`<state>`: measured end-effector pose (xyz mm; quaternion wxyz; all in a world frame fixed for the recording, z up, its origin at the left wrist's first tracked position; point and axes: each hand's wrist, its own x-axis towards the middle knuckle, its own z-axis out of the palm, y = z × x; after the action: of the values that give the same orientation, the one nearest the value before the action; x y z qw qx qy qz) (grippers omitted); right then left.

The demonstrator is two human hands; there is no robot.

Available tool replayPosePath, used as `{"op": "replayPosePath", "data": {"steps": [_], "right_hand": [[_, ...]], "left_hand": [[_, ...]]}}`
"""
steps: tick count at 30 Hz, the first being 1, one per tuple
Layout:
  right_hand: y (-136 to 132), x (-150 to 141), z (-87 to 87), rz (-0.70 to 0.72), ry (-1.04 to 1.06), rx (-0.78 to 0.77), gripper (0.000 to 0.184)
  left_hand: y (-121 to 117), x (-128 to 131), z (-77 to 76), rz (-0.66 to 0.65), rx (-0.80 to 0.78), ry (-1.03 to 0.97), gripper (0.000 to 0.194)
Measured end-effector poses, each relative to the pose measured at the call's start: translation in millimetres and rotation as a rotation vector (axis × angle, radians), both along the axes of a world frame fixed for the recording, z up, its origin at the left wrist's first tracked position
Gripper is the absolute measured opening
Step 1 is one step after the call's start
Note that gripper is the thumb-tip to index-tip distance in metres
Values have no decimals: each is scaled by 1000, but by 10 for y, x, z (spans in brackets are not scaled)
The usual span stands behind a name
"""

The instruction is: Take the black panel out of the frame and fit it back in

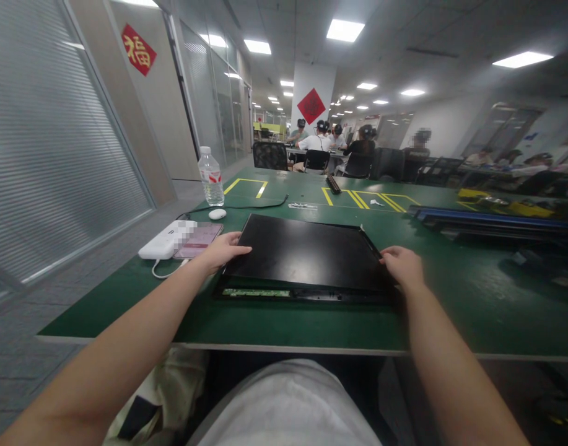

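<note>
A flat black display panel (306,251) lies slightly askew over a thin black frame (339,297) on the green table. My left hand (221,252) grips the panel's left edge, thumb on top and the other fingers partly hidden below. At the opposite side, my right hand (403,265) pinches the right edge between thumb and fingers; the frame's rim is close under it. A narrow green circuit board (256,293) shows in the gap along the near side, where panel and frame stand apart.
Left of the panel are a water bottle (212,176), a white power bank (165,240) with a cable, a phone (200,238) and a small white case (217,214). Dark strips (474,223) are stacked at the right. Several people sit at farther tables.
</note>
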<state>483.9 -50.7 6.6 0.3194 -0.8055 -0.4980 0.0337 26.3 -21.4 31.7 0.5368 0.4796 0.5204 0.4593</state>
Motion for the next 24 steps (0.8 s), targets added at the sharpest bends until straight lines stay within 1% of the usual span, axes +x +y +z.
{"op": "replayPosePath", "data": {"steps": [4, 8, 10, 17, 24], "right_hand": [[-8, -12, 14, -8, 1, -20, 27], [-20, -17, 34, -13, 80, -43, 28], [-21, -11, 35, -2, 104, -46, 29], [-12, 10, 17, 29, 76, -19, 30], [13, 6, 13, 31, 93, -41, 26]], "left_hand": [[3, -1, 0, 8, 7, 2, 51], [42, -7, -24, 43, -27, -38, 37], [67, -11, -38, 47, -50, -68, 34], [68, -6, -25, 55, -79, -56, 43], [53, 5, -11, 67, -78, -69, 38]]}}
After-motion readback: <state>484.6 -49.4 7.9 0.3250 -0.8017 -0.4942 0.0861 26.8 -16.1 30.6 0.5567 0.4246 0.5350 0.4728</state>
